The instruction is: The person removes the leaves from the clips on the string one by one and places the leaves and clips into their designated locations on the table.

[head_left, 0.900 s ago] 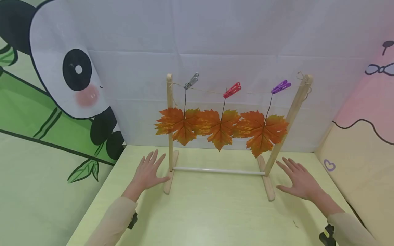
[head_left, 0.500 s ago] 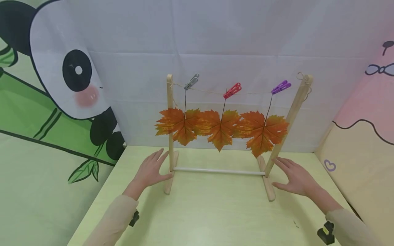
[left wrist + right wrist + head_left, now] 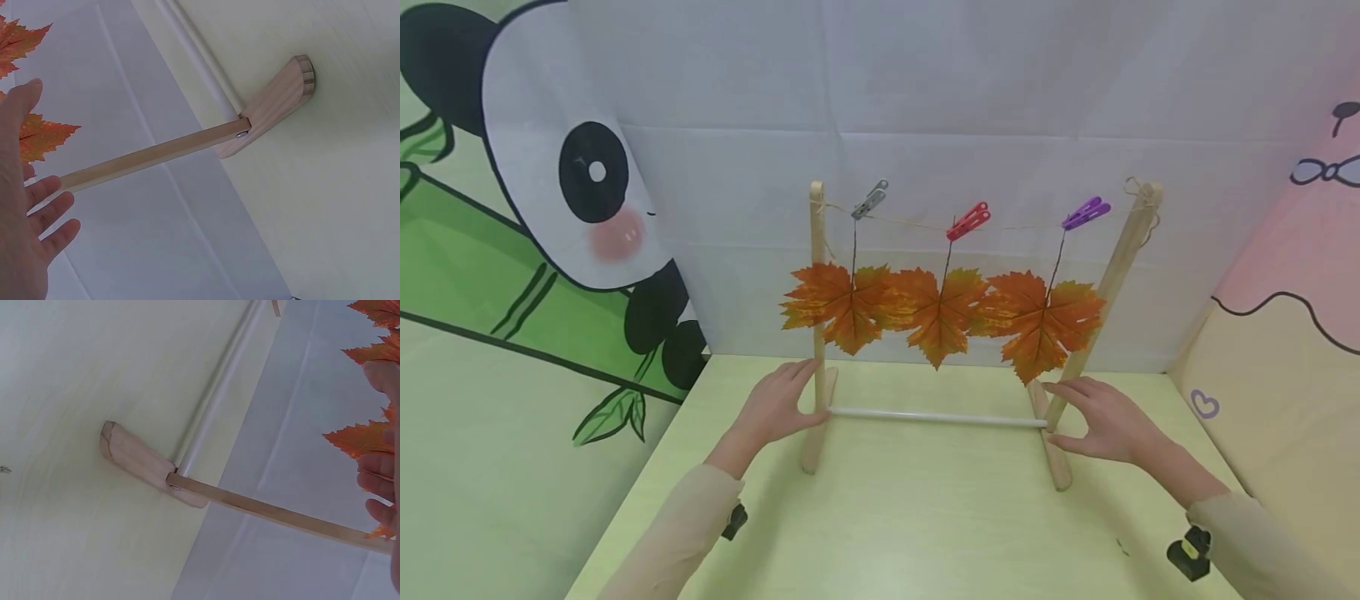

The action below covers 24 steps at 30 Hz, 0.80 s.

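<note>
A wooden rack with two upright posts, the left post [image 3: 818, 242] and the right post [image 3: 1123, 258], stands on the table. Three orange maple leaves [image 3: 938, 312] hang from its string, under a grey clothespin [image 3: 870, 200], a red clothespin [image 3: 968, 222] and a purple clothespin [image 3: 1086, 213]. My left hand [image 3: 775, 404] is at the lower left post, fingers and thumb spread apart around it. By the lower right post my right hand [image 3: 1108, 421] is likewise spread, thumb apart from fingers. Whether either hand touches its post cannot be told.
A white rod [image 3: 936, 417] joins the rack's wooden feet, the left foot [image 3: 278, 100] and the right foot [image 3: 134, 453]. Behind hangs a pale cloth [image 3: 955, 92]; a panda print [image 3: 565, 167] is at left. A small dark scrap [image 3: 1122, 547] lies on the table [image 3: 925, 525].
Both hands have moved inward to the posts, the left hand rightward and the right hand leftward. The rack, leaves and clothespins have stayed in place.
</note>
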### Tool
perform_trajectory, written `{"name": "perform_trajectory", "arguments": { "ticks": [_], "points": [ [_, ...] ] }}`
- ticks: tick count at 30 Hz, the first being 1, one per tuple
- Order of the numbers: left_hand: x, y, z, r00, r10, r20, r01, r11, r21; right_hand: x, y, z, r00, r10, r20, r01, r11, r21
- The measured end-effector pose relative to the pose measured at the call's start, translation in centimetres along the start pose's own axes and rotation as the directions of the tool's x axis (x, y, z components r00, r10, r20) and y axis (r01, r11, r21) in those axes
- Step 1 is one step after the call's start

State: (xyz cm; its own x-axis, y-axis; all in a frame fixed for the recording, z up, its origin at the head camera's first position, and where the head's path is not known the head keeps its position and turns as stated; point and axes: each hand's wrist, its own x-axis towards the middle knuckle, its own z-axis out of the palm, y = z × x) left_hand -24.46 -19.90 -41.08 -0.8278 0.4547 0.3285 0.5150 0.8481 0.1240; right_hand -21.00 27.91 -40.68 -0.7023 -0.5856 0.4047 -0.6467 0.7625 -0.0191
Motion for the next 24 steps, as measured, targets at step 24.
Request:
{"name": "perform_trajectory", "arguments": {
  "ticks": [24],
  "points": [
    [3.3, 2.8, -3.5, 0.994, 0.063, -0.093, -0.062, 0.998, 0.012, 6.4, -2.4, -3.5, 0.991, -0.127, -0.044, 0.130, 0.987, 0.092]
  ]
}}
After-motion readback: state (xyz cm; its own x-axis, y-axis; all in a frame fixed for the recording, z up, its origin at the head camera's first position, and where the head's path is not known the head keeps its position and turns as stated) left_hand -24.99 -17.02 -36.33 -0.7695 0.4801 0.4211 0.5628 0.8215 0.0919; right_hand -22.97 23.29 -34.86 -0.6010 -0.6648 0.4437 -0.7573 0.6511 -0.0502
